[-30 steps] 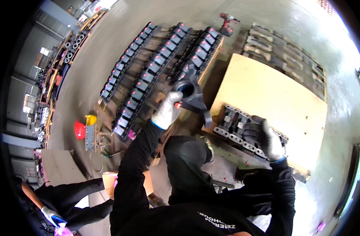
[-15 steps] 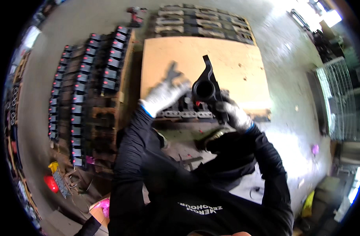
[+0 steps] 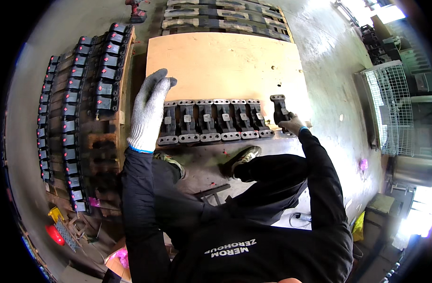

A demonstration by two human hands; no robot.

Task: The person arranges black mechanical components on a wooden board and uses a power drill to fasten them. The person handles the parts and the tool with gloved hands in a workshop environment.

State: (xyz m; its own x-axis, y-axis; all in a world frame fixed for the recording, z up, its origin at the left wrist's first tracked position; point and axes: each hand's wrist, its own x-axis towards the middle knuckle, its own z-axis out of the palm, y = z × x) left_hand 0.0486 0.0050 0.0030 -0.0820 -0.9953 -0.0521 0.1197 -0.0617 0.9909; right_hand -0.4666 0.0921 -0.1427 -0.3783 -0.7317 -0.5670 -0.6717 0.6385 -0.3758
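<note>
At the right side of a plywood board (image 3: 220, 63), my right hand (image 3: 294, 123), in a grey-white work glove, is closed on the near part of a black metal bracket (image 3: 278, 104). That bracket rests on the board, a little apart from a row of similar black metal brackets (image 3: 225, 120) along the near edge. Each bracket in the row has flat ends with holes. Over the row's left end, my left hand (image 3: 150, 111), gloved too, is raised with fingers stretched out and thumb apart. Nothing is in it.
To the left, a wooden pallet (image 3: 103, 141) bears rows of black parts with red caps (image 3: 70, 101). A red cordless drill (image 3: 136, 12) stands beyond it. Wooden slats (image 3: 225, 22) lie behind the board, and a wire mesh cage (image 3: 389, 106) is at the right.
The black bracket, held up before me earlier, is now down on the board at the right in my right hand. My left hand has moved away to the left.
</note>
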